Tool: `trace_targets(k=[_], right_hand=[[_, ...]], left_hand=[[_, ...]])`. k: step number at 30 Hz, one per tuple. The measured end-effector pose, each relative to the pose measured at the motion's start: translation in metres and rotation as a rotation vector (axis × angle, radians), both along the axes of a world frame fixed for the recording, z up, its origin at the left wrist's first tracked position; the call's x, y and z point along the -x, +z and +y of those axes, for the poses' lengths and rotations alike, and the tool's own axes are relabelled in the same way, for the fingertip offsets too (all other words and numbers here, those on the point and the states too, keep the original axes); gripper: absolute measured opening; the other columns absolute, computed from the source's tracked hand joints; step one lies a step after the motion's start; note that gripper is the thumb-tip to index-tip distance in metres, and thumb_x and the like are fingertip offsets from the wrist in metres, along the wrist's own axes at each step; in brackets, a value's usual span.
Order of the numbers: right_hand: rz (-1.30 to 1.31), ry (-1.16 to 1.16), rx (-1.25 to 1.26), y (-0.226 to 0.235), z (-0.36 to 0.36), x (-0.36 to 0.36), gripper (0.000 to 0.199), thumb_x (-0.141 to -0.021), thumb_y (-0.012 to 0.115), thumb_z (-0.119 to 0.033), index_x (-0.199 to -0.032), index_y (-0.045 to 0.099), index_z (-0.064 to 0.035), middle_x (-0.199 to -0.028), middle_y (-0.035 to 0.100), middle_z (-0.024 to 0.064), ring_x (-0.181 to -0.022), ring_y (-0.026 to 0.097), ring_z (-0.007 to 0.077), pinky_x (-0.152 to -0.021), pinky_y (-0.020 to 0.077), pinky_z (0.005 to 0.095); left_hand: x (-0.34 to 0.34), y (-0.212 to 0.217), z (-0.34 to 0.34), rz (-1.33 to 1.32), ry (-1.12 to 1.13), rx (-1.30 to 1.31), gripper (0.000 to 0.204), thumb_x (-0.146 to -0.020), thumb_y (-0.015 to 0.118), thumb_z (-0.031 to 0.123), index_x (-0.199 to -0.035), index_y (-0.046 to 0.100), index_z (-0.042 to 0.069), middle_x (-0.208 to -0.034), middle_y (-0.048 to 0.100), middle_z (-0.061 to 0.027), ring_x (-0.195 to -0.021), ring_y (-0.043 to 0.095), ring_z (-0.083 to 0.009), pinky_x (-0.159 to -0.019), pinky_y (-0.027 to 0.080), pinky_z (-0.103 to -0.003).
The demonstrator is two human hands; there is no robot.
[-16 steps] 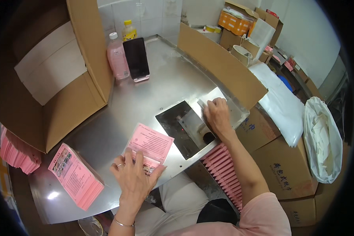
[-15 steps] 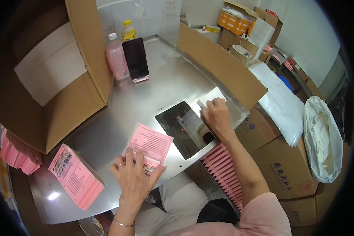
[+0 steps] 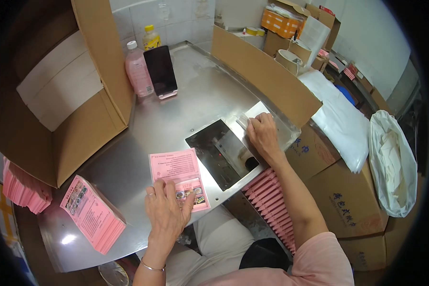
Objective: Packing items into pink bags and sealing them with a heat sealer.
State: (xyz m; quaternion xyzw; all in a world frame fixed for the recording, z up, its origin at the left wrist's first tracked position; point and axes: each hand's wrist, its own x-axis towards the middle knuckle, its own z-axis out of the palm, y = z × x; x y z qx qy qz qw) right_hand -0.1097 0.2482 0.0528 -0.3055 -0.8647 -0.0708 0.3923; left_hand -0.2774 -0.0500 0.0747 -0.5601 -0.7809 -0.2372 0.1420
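My left hand (image 3: 166,209) lies flat with spread fingers on the near end of a pink printed leaflet (image 3: 175,168), which rests on the steel table (image 3: 195,95). My right hand (image 3: 263,135) reaches to the table's right edge and pinches a thin clear plastic sleeve (image 3: 245,120) beside a dark rectangular plate (image 3: 220,151). A thick stack of pink leaflets (image 3: 91,214) sits at the near left of the table.
A large open cardboard box (image 3: 76,114) stands at the left. A pink bottle (image 3: 138,71), a yellow-capped bottle (image 3: 150,38) and a propped phone (image 3: 160,71) stand at the back. A cardboard wall (image 3: 262,76), pink packs (image 3: 271,200), boxes and white bags flank the right.
The view has shifted slightly. Both hands stay about where they were, the left on the leaflet, the right at the plastic sleeve.
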Motion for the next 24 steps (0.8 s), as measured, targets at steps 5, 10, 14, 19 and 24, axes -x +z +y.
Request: trace_targets(k=[5,10,14,19,24], right_hand=[[0.046,0.025,0.029,0.002,-0.001,-0.004,0.024,-0.083,0.062,-0.001,-0.106,0.068,-0.0009,-0.096,0.060,0.0156,-0.094,0.057,0.0325,-0.081,0.0465,0.0410],[0.149,0.177,-0.084,0.021,-0.035,0.001,0.040,-0.078,0.059,0.006,-0.117,0.065,0.0002,-0.114,0.066,0.0194,-0.107,0.062,0.0355,-0.092,0.0503,0.0458],[-0.246,0.777,-0.111,0.021,-0.177,0.012,0.030,-0.083,0.062,-0.011,-0.112,0.063,-0.0030,-0.105,0.060,0.0187,-0.092,0.062,0.0387,-0.100,0.0424,0.0630],[-0.293,0.572,0.030,-0.006,-0.158,0.075,0.029,-0.082,0.064,-0.016,-0.108,0.064,-0.0048,-0.101,0.059,0.0182,-0.091,0.060,0.0361,-0.104,0.0321,0.0724],[-0.301,0.387,0.290,-0.023,-0.103,0.089,0.022,-0.083,0.061,-0.011,-0.103,0.064,-0.0031,-0.098,0.066,0.0213,-0.096,0.064,0.0382,-0.098,0.0391,0.0664]], left_hand=[[0.000,-0.001,0.001,-0.012,-0.006,-0.023,0.047,-0.079,0.077,0.031,-0.108,0.058,-0.001,-0.107,0.054,-0.0189,-0.089,0.052,-0.0347,-0.071,0.045,-0.045],[-0.010,-0.002,-0.004,-0.174,-0.331,0.042,0.052,-0.078,0.074,0.023,-0.121,0.056,-0.001,-0.105,0.053,-0.0208,-0.092,0.055,-0.0381,-0.076,0.048,-0.047],[0.004,0.013,-0.020,-0.315,-0.128,0.050,0.069,-0.071,0.076,0.025,-0.134,0.053,0.006,-0.102,0.053,-0.0201,-0.089,0.054,-0.0369,-0.077,0.047,-0.046],[-0.014,0.015,-0.015,-0.209,-0.230,0.055,0.079,-0.076,0.076,0.020,-0.147,0.044,0.008,-0.097,0.051,-0.0187,-0.082,0.051,-0.0364,-0.073,0.044,-0.047],[-0.009,0.024,-0.024,-0.318,-0.113,0.075,0.071,-0.082,0.071,0.010,-0.147,0.042,0.004,-0.092,0.052,-0.0160,-0.081,0.054,-0.0334,-0.071,0.044,-0.043]])
